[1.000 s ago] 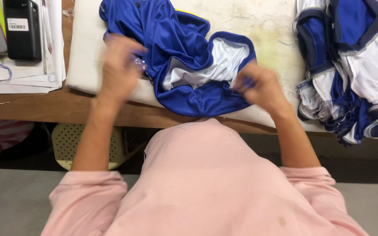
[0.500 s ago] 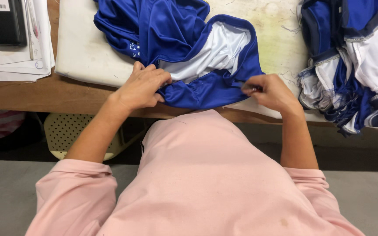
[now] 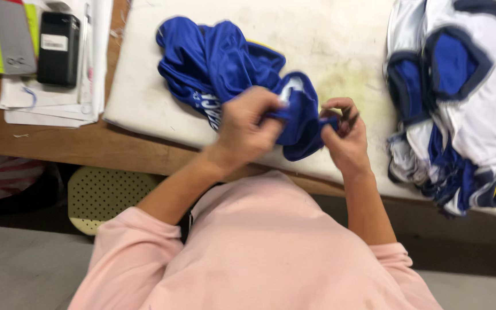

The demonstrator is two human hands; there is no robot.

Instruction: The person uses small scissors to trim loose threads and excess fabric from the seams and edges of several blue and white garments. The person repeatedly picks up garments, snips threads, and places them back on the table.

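A blue sports shirt (image 3: 225, 66) with white panels lies bunched on a stained white pad (image 3: 328, 46) on the wooden table. My left hand (image 3: 248, 126) grips a fold of the blue fabric near the pad's front edge. Just to the right, my right hand (image 3: 343, 135) pinches the same fold and also holds a small dark tool, seemingly thread snips (image 3: 350, 117). The two hands are close together, with the cloth stretched between them. My pink sleeves fill the lower part of the view.
A stack of white and blue shirts (image 3: 466, 97) lies at the right. At the left edge, papers (image 3: 53, 97) carry a black phone (image 3: 57, 49) and a grey case (image 3: 11, 37). A perforated cream stool (image 3: 101, 195) sits under the table.
The shirt was spread open with both hands wide apart at its edges; it is now gathered into a bunch, and both hands have come together on one fold at the middle.
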